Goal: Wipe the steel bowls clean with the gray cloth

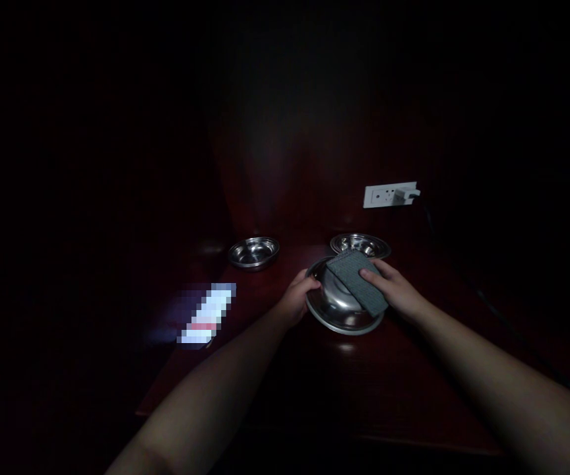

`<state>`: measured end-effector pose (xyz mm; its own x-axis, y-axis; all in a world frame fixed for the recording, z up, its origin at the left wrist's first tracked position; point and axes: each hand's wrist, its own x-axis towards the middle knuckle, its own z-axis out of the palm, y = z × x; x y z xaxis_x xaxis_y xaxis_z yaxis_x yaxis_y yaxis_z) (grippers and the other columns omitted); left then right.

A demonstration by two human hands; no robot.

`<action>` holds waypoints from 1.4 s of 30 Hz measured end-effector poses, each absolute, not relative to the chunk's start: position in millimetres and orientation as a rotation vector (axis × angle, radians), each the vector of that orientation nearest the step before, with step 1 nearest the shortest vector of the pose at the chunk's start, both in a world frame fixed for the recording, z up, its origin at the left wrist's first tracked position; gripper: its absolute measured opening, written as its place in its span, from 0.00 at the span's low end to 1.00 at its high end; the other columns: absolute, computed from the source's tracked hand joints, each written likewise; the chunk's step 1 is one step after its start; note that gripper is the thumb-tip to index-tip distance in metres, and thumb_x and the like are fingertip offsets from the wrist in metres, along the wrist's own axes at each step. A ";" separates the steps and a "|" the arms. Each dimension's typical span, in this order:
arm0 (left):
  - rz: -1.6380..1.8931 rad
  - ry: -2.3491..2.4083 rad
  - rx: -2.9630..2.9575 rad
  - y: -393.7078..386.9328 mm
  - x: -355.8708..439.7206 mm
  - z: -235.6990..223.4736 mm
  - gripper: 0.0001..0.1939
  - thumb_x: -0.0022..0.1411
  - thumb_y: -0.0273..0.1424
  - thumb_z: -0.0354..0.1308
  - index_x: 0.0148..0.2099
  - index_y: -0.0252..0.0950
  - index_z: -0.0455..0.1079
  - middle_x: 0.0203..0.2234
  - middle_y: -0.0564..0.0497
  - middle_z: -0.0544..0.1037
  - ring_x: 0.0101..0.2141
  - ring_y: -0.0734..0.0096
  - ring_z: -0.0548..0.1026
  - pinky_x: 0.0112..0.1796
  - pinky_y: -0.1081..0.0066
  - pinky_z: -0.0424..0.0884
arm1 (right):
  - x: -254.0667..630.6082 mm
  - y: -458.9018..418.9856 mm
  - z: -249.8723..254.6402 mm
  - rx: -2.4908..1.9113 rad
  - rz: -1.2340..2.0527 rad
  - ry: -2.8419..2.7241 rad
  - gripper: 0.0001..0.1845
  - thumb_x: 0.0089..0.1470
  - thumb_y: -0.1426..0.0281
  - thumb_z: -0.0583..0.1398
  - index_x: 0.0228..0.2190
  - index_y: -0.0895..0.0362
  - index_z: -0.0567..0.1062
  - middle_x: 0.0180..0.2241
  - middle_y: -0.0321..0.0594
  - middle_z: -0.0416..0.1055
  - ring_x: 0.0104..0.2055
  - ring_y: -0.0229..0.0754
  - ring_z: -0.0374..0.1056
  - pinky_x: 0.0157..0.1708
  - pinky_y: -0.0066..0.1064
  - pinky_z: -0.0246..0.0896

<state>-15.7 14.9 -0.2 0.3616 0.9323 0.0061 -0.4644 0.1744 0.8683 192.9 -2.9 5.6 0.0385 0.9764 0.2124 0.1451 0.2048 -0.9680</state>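
My left hand (297,298) grips the left rim of a shiny metal bowl (337,303), thumb over the edge. The bowl is held tilted above the table, its rounded side towards me. My right hand (392,288) is closed on a grey-green scouring pad or cloth (359,280), with the thumb on top. This pad lies across the upper right of the bowl and hides part of it. Behind the pad, a second metal bowl (381,245) stands on the table, partly covered from view. The fingers under the pad are mostly hidden.
Another metal bowl (254,253) stands at the back left of the dark red table (285,376). A lit, pixelated screen-like object (208,315) lies near the left edge. On the back wall is a white socket panel (379,196) with a plug (404,194) and cable. Surroundings are very dark.
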 end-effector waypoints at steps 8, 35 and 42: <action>1.120 0.608 0.908 18.5 -14.9 -4.4 0.20 0.43 0.25 0.58 0.43 0.34 0.68 0.32 0.48 0.76 0.34 0.66 0.74 0.39 0.67 0.67 | 192.6 -3.6 5.8 -1.161 0.894 -1.388 0.22 0.46 0.55 0.63 0.39 0.55 0.72 0.35 0.39 0.74 0.35 0.43 0.69 0.34 0.34 0.63; 0.902 0.361 0.911 5.7 -25.0 8.5 0.23 0.48 0.28 0.56 0.49 0.37 0.64 0.45 0.44 0.73 0.43 0.58 0.73 0.41 0.58 0.71 | 186.9 3.3 5.8 -1.161 0.891 -1.077 0.23 0.45 0.51 0.61 0.39 0.53 0.71 0.35 0.39 0.76 0.37 0.46 0.71 0.36 0.35 0.65; 0.949 0.449 0.960 8.0 -23.1 0.7 0.26 0.48 0.27 0.57 0.51 0.39 0.62 0.45 0.46 0.72 0.40 0.61 0.74 0.37 0.60 0.73 | 188.4 3.0 2.5 -1.124 0.907 -1.236 0.25 0.49 0.51 0.59 0.43 0.53 0.71 0.39 0.40 0.75 0.40 0.46 0.71 0.40 0.36 0.64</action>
<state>-23.1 8.0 0.7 0.5357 0.8414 0.0718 -0.4784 0.2324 0.8468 188.4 3.0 2.5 0.1386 0.9603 0.2420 0.0577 0.2361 -0.9700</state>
